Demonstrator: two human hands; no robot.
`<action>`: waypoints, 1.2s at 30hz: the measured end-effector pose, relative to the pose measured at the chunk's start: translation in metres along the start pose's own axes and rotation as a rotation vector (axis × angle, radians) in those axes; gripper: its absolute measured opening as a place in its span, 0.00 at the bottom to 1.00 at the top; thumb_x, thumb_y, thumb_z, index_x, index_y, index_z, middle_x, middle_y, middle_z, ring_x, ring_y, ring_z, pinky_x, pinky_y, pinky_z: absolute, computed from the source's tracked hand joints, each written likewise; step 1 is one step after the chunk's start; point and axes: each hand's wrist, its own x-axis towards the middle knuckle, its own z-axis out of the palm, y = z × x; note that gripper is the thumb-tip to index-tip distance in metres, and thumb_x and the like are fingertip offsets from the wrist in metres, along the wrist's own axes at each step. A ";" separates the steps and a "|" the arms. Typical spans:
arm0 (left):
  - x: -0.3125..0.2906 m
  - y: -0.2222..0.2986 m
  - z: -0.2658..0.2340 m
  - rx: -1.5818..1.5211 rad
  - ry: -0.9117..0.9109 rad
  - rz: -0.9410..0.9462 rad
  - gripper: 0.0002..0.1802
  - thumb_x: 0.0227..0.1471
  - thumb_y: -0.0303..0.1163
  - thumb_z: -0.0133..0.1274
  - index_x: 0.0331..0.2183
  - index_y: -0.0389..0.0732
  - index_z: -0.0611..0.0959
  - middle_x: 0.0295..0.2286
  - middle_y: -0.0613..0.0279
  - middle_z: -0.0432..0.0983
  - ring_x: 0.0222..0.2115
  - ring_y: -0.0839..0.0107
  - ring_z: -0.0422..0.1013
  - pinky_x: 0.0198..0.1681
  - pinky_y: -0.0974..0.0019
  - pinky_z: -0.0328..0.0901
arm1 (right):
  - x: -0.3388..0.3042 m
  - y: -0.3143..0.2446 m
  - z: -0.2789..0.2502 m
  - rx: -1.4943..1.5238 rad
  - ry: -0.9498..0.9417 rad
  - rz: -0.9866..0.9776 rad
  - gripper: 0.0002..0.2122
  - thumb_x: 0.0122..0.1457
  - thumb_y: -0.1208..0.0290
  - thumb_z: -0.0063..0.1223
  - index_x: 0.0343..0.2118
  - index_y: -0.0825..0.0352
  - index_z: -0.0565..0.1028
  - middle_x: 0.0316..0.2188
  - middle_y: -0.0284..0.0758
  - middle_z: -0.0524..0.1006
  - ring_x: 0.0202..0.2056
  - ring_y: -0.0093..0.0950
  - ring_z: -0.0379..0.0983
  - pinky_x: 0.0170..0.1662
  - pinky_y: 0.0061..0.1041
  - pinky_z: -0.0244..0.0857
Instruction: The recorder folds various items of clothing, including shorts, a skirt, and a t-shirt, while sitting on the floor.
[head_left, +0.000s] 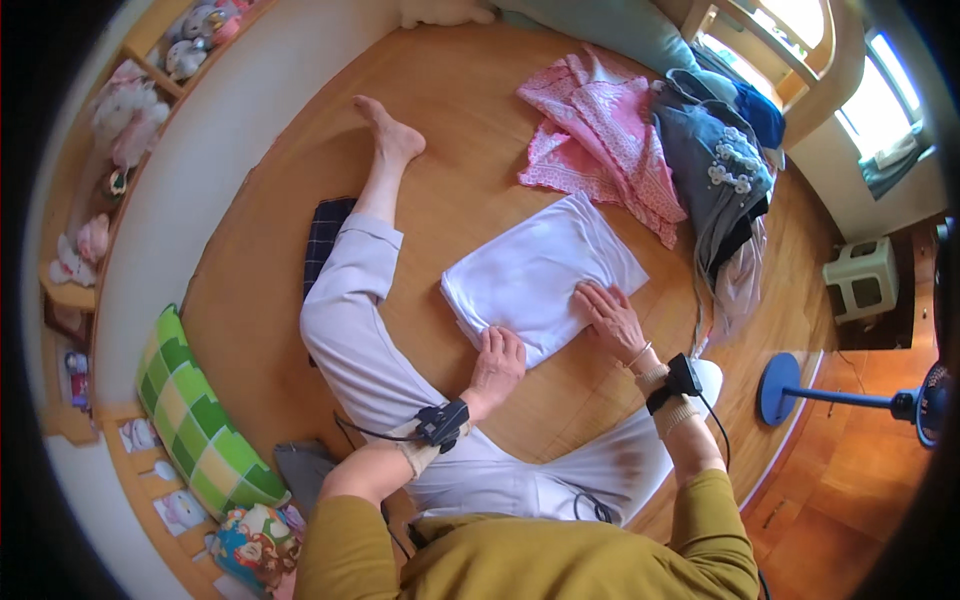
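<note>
A folded white cloth (540,275) lies on the wooden surface in front of me, layered into a rough rectangle. Its kind of garment or linen cannot be made out. My left hand (497,365) is at the near left edge of the cloth, fingers bent together over that edge. On the right part of the cloth rests my right hand (612,322), its fingers stretched out and lying flat. Both wrists carry a strapped black device with a cable.
Beyond the cloth lie a pink patterned cloth (595,140) and a heap of grey and blue clothes (715,160). A dark checked cloth (325,235) sits beside my left leg. Left is a green checked cushion (205,420); right, a blue fan stand (780,390) and a stool (862,280).
</note>
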 end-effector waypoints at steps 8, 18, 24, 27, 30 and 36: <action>0.003 -0.025 -0.041 -0.798 -0.147 -0.238 0.09 0.38 0.30 0.50 0.25 0.36 0.74 0.31 0.52 0.73 0.28 0.56 0.69 0.34 0.60 0.65 | 0.006 0.032 0.008 0.134 0.072 0.061 0.23 0.39 0.79 0.52 0.44 0.60 0.71 0.46 0.30 0.71 0.52 0.26 0.63 0.57 0.38 0.48; -0.008 -0.111 -0.082 -2.337 -0.161 -0.757 0.18 0.48 0.32 0.48 0.41 0.36 0.73 0.34 0.65 0.73 0.32 0.77 0.71 0.38 0.70 0.67 | 0.049 -0.009 -0.132 0.785 -0.118 0.302 0.08 0.49 0.76 0.55 0.33 0.70 0.75 0.22 0.29 0.72 0.26 0.16 0.65 0.32 0.19 0.63; -0.055 -0.122 -0.134 -2.323 0.097 -0.825 0.16 0.53 0.34 0.44 0.43 0.39 0.72 0.35 0.65 0.73 0.31 0.79 0.72 0.31 0.73 0.70 | 0.081 -0.054 -0.162 0.703 -0.261 0.246 0.08 0.50 0.74 0.53 0.33 0.70 0.75 0.23 0.28 0.73 0.27 0.16 0.66 0.32 0.19 0.63; -0.067 -0.104 -0.145 -2.213 0.179 -0.777 0.15 0.55 0.34 0.42 0.43 0.40 0.72 0.32 0.68 0.73 0.29 0.82 0.70 0.31 0.77 0.68 | 0.078 -0.056 -0.184 0.805 -0.198 0.236 0.07 0.50 0.76 0.51 0.32 0.69 0.74 0.22 0.25 0.71 0.26 0.16 0.66 0.30 0.18 0.62; -0.099 -0.093 -0.168 -2.009 0.355 -0.793 0.14 0.56 0.36 0.43 0.42 0.41 0.73 0.24 0.77 0.65 0.21 0.88 0.56 0.23 0.83 0.55 | 0.103 -0.108 -0.200 0.750 -0.279 0.359 0.05 0.51 0.78 0.49 0.31 0.69 0.73 0.22 0.25 0.70 0.24 0.15 0.65 0.27 0.17 0.61; -0.148 -0.098 -0.178 -1.911 0.787 -0.811 0.13 0.57 0.35 0.42 0.42 0.39 0.73 0.28 0.74 0.68 0.28 0.86 0.61 0.30 0.80 0.61 | 0.134 -0.107 -0.178 0.748 -0.130 0.236 0.16 0.48 0.78 0.52 0.42 0.67 0.71 0.30 0.32 0.73 0.30 0.21 0.69 0.33 0.21 0.66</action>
